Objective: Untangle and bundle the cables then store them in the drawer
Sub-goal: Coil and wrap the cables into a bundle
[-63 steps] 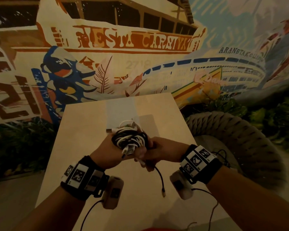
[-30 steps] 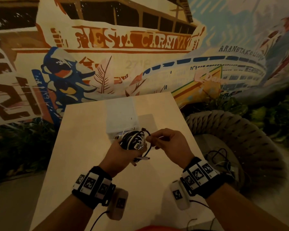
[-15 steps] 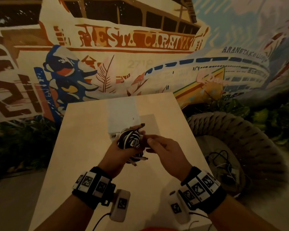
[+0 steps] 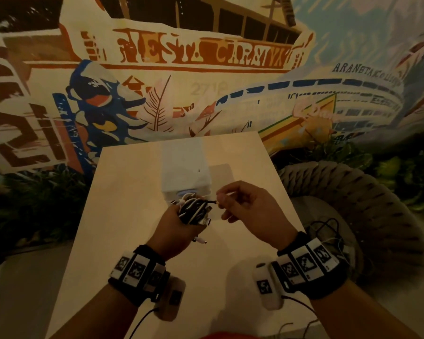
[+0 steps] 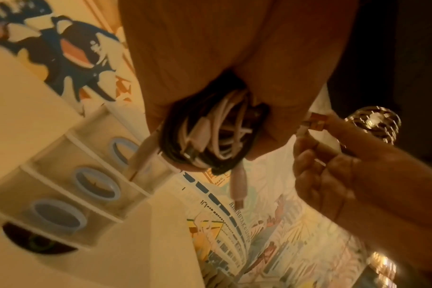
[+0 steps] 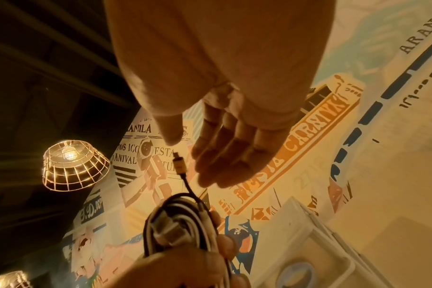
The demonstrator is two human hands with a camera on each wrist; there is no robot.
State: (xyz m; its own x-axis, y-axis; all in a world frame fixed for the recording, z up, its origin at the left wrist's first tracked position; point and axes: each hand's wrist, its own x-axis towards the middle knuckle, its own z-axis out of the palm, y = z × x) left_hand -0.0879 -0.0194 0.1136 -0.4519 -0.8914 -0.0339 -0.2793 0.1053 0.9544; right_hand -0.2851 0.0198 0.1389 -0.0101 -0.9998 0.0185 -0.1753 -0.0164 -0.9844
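Note:
My left hand (image 4: pixel 181 220) grips a coiled bundle of black and white cables (image 4: pixel 194 211) above the pale table (image 4: pixel 132 216). White plug ends hang below the bundle (image 5: pixel 210 136). A short black tail with a small plug (image 6: pixel 177 163) sticks out of the coil (image 6: pixel 180 224) to the right. My right hand (image 4: pixel 230 204) is just right of the bundle. Its thumb and fingers (image 6: pixel 222 155) are spread on either side of that plug without closing on it. A white drawer unit (image 4: pixel 185 172) with blue ring handles (image 5: pixel 94 184) stands right behind the bundle, its drawers closed.
A large woven rope seat (image 4: pixel 353 204) stands right of the table with more loose cables (image 4: pixel 328 231) on it. A painted mural wall (image 4: pixel 206 81) rises behind the table. Wire-cage lamps (image 6: pixel 72 165) hang overhead.
The long black tail that hung below my hands is now wound into the bundle. My right hand has let go of it and drawn slightly to the right, fingers loosened.

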